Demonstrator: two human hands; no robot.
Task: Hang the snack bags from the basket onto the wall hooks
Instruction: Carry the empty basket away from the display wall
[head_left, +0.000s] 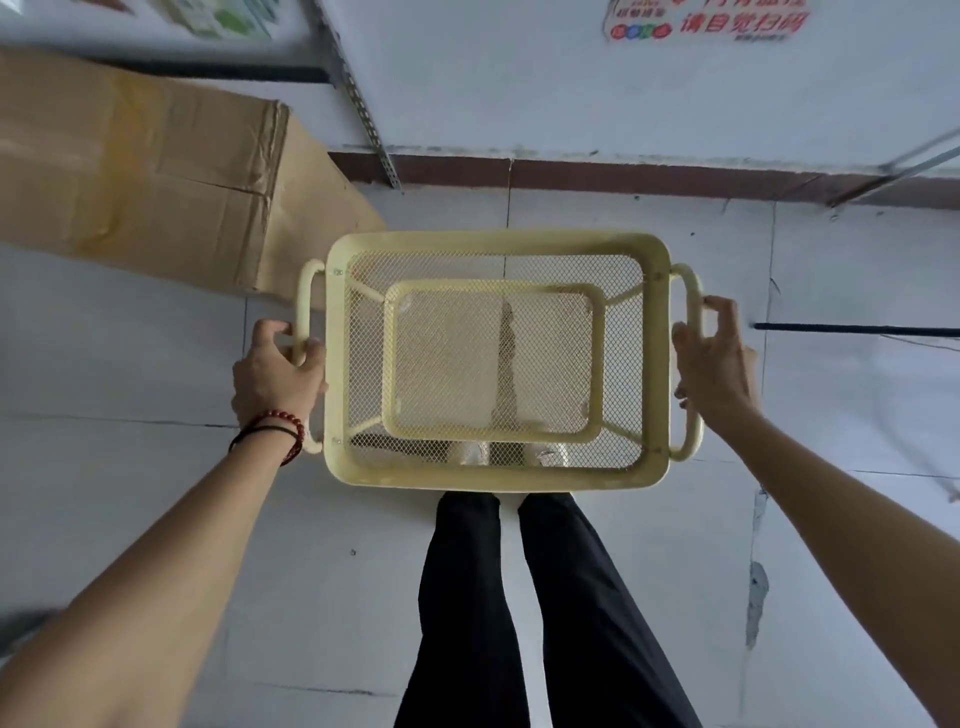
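Observation:
A pale yellow mesh basket (498, 475) is held level in front of me, above the white tiled floor. Nothing lies inside it; the floor and my shoes show through the mesh. My left hand (275, 371), with red and black bracelets at the wrist, grips the basket's left handle (302, 312). My right hand (714, 358) grips the right handle (693, 312). No snack bags or wall hooks are in view.
A flattened cardboard box (135, 166) lies on the floor at the upper left. A white wall with a brown baseboard (623, 174) runs across the top, with a slotted metal upright (358, 98) and a red-lettered sign (706, 21). My legs in black trousers (519, 613) stand below the basket.

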